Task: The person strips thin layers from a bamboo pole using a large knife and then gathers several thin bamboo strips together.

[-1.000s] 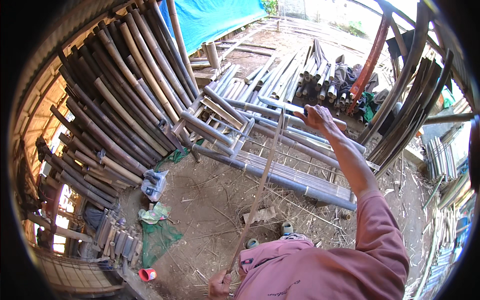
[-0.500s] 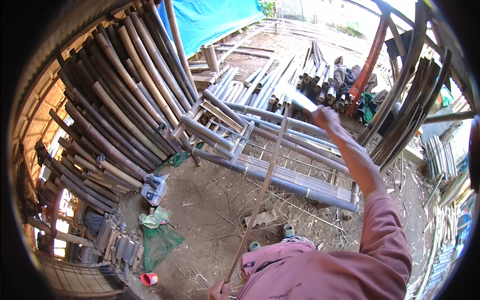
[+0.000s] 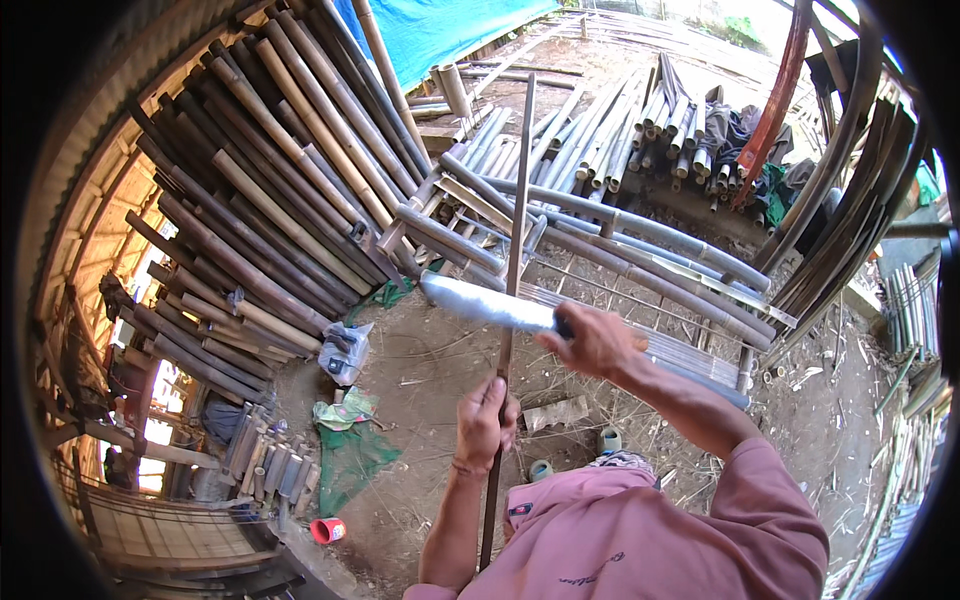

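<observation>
A long, narrow brown bamboo strip point(image 3: 521, 190) runs almost upright through the middle of the view. My left hand point(image 3: 487, 428) is closed round it below its middle, and its lower end passes down beside my pink shirt. In my right hand point(image 3: 600, 342) is a machete point(image 3: 470, 301), gripped by its dark handle. Its broad, bright blade points left and crosses the strip a little above my left hand. Whether the edge touches the strip I cannot tell.
A bamboo bench point(image 3: 640, 262) stands just ahead. Dark bamboo poles point(image 3: 290, 180) lean at the left, and cut poles point(image 3: 600, 140) are stacked beyond the bench. A plastic bag point(image 3: 345, 353), green netting point(image 3: 352, 470) and a red cup point(image 3: 327, 530) lie on the littered dirt floor.
My right hand has brought the machete down and back from the far side to the strip. My left hand has come up into view, and the strip stands more upright.
</observation>
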The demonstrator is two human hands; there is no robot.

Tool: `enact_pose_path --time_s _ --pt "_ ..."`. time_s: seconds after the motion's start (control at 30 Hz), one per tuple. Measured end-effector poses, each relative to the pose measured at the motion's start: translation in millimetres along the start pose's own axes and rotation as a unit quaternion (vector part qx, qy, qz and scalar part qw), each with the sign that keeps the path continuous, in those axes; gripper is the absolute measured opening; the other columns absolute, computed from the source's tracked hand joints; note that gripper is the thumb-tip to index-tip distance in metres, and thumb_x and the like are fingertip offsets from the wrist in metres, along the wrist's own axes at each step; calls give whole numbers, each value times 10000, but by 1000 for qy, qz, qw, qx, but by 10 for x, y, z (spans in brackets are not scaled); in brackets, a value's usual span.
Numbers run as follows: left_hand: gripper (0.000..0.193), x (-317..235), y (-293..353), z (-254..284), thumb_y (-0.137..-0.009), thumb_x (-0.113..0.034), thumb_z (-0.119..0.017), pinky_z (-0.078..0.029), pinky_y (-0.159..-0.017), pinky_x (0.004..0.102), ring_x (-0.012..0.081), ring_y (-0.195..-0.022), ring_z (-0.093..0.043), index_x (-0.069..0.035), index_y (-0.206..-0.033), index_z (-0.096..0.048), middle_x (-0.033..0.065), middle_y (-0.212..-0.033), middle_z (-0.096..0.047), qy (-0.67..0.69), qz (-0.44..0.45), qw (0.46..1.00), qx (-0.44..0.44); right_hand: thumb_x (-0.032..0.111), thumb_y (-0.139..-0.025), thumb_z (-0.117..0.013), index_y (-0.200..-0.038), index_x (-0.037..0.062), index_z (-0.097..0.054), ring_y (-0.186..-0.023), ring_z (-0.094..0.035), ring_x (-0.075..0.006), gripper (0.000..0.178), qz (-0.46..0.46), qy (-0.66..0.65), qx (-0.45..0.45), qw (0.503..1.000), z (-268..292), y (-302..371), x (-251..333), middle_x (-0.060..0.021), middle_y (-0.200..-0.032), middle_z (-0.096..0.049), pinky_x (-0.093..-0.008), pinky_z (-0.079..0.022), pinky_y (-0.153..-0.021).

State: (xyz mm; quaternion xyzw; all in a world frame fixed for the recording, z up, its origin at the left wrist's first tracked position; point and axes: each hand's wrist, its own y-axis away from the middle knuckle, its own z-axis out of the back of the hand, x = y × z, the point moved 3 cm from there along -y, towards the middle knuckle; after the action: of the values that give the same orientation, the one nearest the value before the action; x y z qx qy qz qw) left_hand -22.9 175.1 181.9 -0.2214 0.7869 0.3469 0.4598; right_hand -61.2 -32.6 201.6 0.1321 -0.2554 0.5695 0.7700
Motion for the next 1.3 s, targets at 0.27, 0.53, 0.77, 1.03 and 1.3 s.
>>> enact_pose_path --time_s 0.27,0.53,0.77,1.03,1.3 --pt "237 -129 17 -75 -1021 -281 -411 -306 -322 209 39 -380 -368 -81 -1011 -539 -25 -599 -444 -16 -45 999 -18 623 -857 -540 -870 76 -543 -644 -638 -325 548 84 -1 -30 996 -212 93 129 -129 -722 -633 -443 -452 -515" --pt "263 38 311 -108 -1027 -260 -398 -301 -321 196 31 -376 -356 -48 -1124 -521 -25 -584 -429 -49 -37 998 -11 652 -882 -486 -959 62 -588 -532 -588 -265 604 -132 -121 -9 984 94 -216 -75 -125 -683 -624 -432 -411 -455" --pt "295 498 1021 45 -1021 -190 -421 -312 -406 195 38 -459 -381 8 -1225 -501 -33 -572 -416 2 -2 999 38 631 -926 -411 -1074 33 -634 -492 -587 -224 654 -57 65 -117 989 732 -393 -656 -159 -671 -653 -407 -472 -458" --pt "402 842 1623 433 -1007 -258 -448 -298 -382 204 42 -430 -368 10 -1305 -484 -10 -572 -439 -88 -20 996 27 539 -942 -492 -910 85 -641 -374 -407 -86 479 -56 -13 -232 971 1071 -516 -1097 -22 -552 -568 -287 -317 -316" --pt "447 809 1596 461 -991 -269 -480 -325 -408 210 48 -438 -376 37 -1316 -477 -12 -553 -432 -90 5 996 -3 666 -924 -358 -1018 65 -614 -387 -423 -91 659 -28 -40 -155 987 752 -442 -1056 -53 -581 -573 -286 -318 -314"
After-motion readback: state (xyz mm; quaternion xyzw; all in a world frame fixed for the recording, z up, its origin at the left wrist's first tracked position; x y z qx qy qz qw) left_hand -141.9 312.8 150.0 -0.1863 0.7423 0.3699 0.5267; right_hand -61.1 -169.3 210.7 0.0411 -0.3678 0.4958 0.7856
